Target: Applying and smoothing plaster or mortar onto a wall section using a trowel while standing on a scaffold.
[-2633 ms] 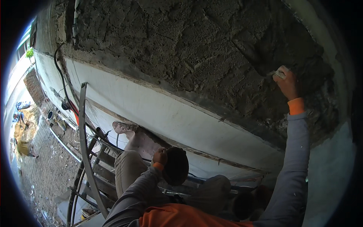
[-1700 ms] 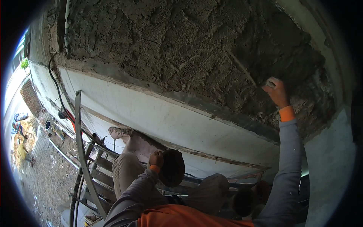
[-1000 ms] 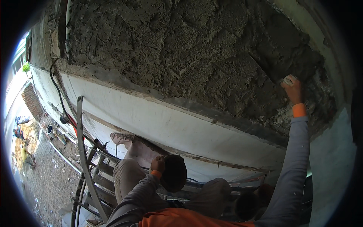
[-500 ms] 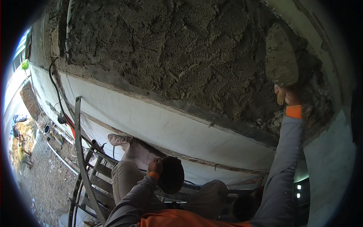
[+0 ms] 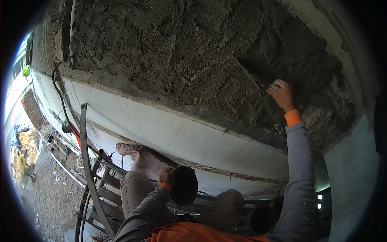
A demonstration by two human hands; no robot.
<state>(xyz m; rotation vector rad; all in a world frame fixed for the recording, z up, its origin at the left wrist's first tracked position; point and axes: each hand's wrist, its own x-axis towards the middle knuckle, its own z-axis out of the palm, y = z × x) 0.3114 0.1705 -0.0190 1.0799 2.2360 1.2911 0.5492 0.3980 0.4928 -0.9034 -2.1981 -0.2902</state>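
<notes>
My right hand (image 5: 284, 97) is closed round the handle of a trowel (image 5: 246, 72). The blade is edge-on against the rough, wet grey mortar (image 5: 169, 52) that covers the upper wall. Darker, smoother mortar lies to the right of the hand. Low in front of my body, my left hand (image 5: 167, 176) grips the rim of a dark round bucket (image 5: 184, 186). What the bucket holds is too dark to make out.
Below the mortar runs a white wall band (image 5: 193, 121). A ladder-like wooden frame (image 5: 109, 195) stands at the lower left. A black cable (image 5: 60, 92) hangs by the wall. Far below left, a person (image 5: 24, 163) bends over the ground.
My right hand has moved left with the trowel. The blade, seen broad and mortar-coated before, now shows edge-on, and fresh mortar lies on the upper right wall. My left hand has hardly moved.
</notes>
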